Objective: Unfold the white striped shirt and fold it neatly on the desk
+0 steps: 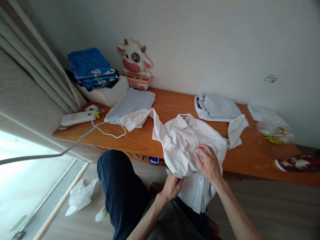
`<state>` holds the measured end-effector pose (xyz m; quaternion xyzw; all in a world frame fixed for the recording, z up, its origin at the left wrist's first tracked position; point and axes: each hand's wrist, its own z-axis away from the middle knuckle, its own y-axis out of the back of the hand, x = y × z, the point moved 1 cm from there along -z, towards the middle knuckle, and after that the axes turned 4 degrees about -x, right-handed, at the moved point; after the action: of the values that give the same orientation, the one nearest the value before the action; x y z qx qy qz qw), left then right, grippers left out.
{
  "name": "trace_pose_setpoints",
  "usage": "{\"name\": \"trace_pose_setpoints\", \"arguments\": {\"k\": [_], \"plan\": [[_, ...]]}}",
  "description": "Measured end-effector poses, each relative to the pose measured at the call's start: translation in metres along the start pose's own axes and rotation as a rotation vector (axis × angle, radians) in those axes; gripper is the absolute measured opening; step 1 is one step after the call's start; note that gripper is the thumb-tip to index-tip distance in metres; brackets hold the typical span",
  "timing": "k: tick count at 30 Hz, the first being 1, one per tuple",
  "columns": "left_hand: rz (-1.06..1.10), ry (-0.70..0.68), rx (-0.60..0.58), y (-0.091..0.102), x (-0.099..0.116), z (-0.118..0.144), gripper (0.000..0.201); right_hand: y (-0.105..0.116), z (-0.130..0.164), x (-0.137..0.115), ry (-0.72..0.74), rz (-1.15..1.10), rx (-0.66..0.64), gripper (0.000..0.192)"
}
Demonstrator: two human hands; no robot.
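Observation:
A white striped button-up shirt lies front side up on the wooden table, collar toward the wall and sleeves spread to both sides. Its lower part hangs over the front edge onto my lap. With closed fingers, my left hand grips the shirt at its left side, just off the table edge. My right hand rests on the button strip, fingers apart and slightly bent. The left sleeve overlaps a folded light-blue garment.
Behind the shirt sit folded pale clothes. A cow-shaped toy keyboard leans on the wall beside a white box stacked with blue clothes. A white power strip with a cable lies left. At right are a plastic bag and a patterned shoe-like item.

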<state>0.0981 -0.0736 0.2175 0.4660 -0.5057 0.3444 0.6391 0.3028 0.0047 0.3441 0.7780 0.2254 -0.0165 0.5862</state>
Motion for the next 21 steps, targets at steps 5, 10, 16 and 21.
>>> {"name": "trace_pose_setpoints", "arguments": {"k": [5,10,16,21], "plan": [[0.102,-0.012,0.030,-0.005,0.006,-0.006,0.031,-0.039,0.003,0.009,-0.047,0.116,-0.212,0.066],[0.126,0.127,0.056,-0.005,-0.010,-0.005,0.034,-0.055,0.005,0.042,-0.168,0.235,-0.264,0.079],[-0.008,0.137,0.045,0.001,-0.046,0.016,0.039,-0.051,-0.008,0.063,-0.212,0.260,-0.295,0.078],[0.173,0.227,0.089,0.004,-0.054,0.033,0.046,-0.050,-0.023,0.074,-0.178,0.217,-0.244,0.074]]}}
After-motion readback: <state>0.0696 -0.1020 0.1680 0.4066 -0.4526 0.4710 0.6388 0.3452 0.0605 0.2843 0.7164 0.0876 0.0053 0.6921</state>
